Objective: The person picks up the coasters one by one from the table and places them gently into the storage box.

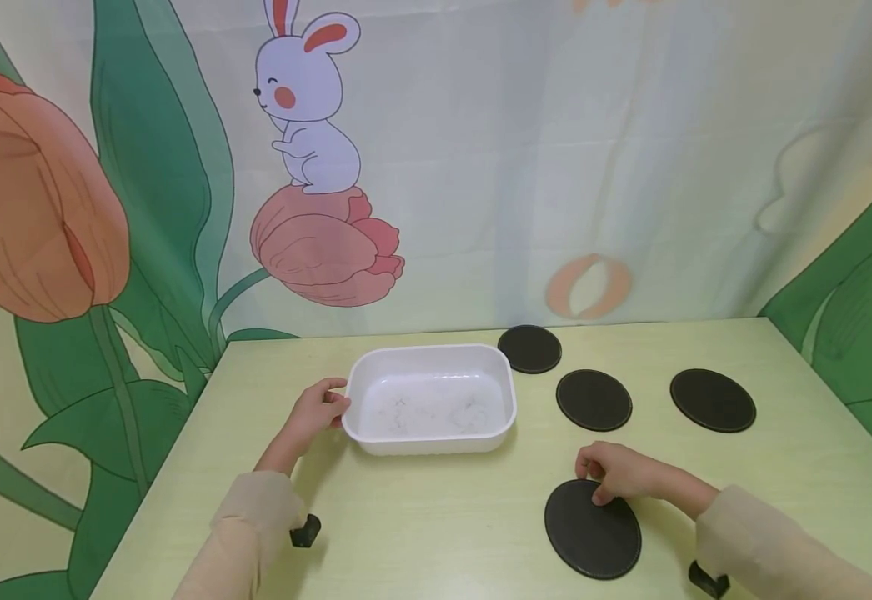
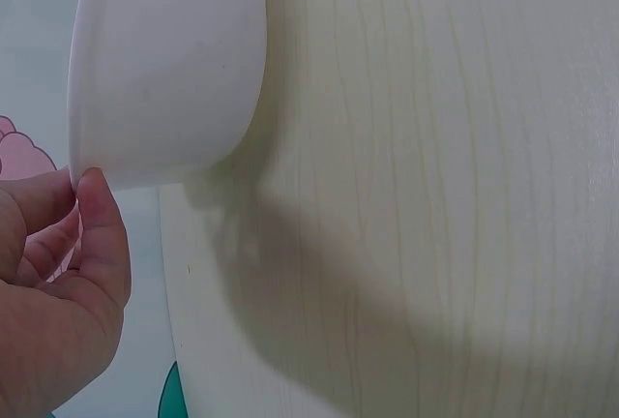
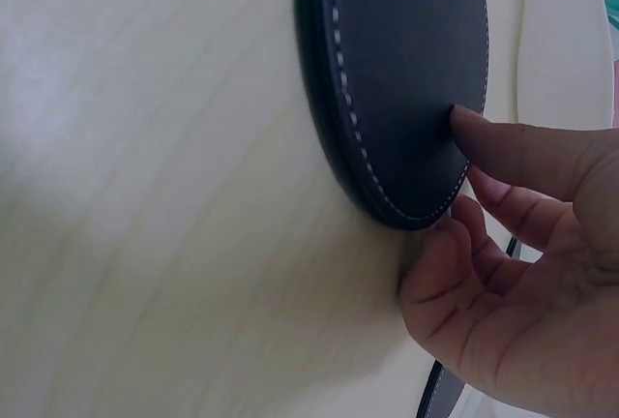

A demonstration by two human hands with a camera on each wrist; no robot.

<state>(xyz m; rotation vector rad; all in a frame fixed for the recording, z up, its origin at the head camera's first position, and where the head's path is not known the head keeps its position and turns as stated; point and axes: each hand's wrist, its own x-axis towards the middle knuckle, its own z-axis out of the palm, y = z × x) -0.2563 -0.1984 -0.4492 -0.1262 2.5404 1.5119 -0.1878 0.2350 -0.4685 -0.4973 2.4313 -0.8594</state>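
Observation:
My left hand (image 1: 321,410) pinches the left rim of a white rectangular basin (image 1: 430,442), thumb and fingertips meeting at its edge in the left wrist view. The basin (image 2: 174,60) has nothing in it but faint marks on its floor. With my right hand (image 1: 622,472) I pinch the edge of a round black coaster (image 1: 592,533) with pale stitching along its rim. In the right wrist view the thumb lies on top of this coaster (image 3: 406,70) and the other fingers curl at its edge.
Three more black coasters lie on the pale wood table (image 1: 421,525): one coaster (image 1: 529,348) by the basin's back right corner, another coaster (image 1: 594,400) nearer, a third coaster (image 1: 713,400) farther right. A printed curtain (image 1: 466,167) hangs behind the table.

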